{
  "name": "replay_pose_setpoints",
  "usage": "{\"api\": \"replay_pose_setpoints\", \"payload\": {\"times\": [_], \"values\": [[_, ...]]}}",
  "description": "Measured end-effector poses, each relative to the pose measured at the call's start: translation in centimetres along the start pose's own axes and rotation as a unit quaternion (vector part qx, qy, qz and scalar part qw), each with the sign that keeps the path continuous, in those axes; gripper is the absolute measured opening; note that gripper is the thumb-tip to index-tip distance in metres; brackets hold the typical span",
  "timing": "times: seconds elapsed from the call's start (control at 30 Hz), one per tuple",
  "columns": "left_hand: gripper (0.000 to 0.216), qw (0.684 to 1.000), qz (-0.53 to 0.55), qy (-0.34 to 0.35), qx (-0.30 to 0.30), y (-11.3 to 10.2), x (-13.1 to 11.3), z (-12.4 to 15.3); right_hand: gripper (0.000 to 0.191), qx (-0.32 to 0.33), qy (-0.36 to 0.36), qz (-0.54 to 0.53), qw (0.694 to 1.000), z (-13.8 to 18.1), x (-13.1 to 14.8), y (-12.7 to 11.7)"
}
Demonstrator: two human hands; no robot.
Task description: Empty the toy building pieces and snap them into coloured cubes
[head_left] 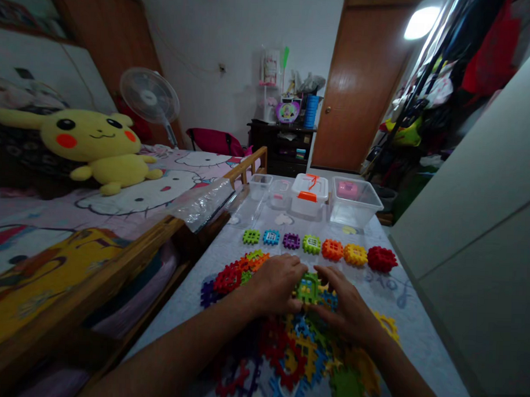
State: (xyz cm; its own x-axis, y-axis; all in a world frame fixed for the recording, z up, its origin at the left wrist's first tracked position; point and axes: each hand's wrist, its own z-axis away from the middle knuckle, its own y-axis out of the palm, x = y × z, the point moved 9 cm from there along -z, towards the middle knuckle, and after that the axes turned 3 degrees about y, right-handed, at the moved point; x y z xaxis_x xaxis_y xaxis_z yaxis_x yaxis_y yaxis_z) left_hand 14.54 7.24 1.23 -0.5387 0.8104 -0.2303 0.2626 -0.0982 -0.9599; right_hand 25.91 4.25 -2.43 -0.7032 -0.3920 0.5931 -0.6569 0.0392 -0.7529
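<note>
On the middle of the narrow table with a pale blue patterned cover (417, 331), between both hands: one bright green square plastic block, toothed at the edges, windowed at the centre (307, 288). Left hand (279, 283): thumb and fingertips closed on the block's left side. Right hand (348, 303): thumb and fingers curved about its right side; pressing or merely near, impossible to tell. Hold from opposite sides, presumably for steadiness, with the window left uncovered.

Toward the near edge, below the hands: loose heap of toothed plastic pieces in red, yellow, blue, green and purple (281, 347); overlapped, in no evident order, probably for easy reach.

Across the table beyond the hands, left edge to right edge, one row: green toothed block (251, 237); blue toothed block (271, 237); purple toothed block (292, 241); light green toothed block (311, 244); orange toothed block (333, 250); yellow toothed block (356, 255); red toothed block (382, 259), perhaps a stack. Spaced apart, apparently to keep colours distinct.

Along the far edge: small clear plastic tub (260, 189); white-lidded clear box with orange clips (309, 206); large clear plastic box (355, 212), near the far right corner. Set back, likely to leave room for handling.
</note>
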Motion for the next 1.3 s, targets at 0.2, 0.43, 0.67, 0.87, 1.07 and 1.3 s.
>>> {"api": "replay_pose_setpoints", "payload": {"times": [0.2,0.43,0.67,0.87,1.07,1.3], "values": [[0.046,0.993,0.043,-0.085,-0.069,-2.6,11.3,1.9,0.055,-0.055,0.027,0.009,0.998,-0.1,-1.5,-1.9],[0.05,0.982,0.089,-0.162,-0.048,-1.3,21.9,3.1,0.047,-0.05,0.039,0.009,0.998,-0.1,-2.7,-1.3],[0.052,0.981,0.119,-0.153,-0.028,0.6,24.0,2.4,0.045,-0.067,0.032,0.02,0.997,0.0,-3.1,-1.7],[0.057,0.977,0.153,-0.15,-0.015,1.5,24.8,2.3,0.041,-0.068,0.023,0.022,0.997,-0.1,-2.9,-1.7],[0.059,0.971,0.172,-0.165,-0.002,2.1,24.7,2.2,0.038,-0.063,0.036,0.026,0.997,-0.1,-3.1,-1.7],[0.08,0.964,0.169,-0.207,-0.007,1.4,24.5,2.8,0.037,-0.058,0.043,0.027,0.997,-0.1,-3.3,-1.8]]}}
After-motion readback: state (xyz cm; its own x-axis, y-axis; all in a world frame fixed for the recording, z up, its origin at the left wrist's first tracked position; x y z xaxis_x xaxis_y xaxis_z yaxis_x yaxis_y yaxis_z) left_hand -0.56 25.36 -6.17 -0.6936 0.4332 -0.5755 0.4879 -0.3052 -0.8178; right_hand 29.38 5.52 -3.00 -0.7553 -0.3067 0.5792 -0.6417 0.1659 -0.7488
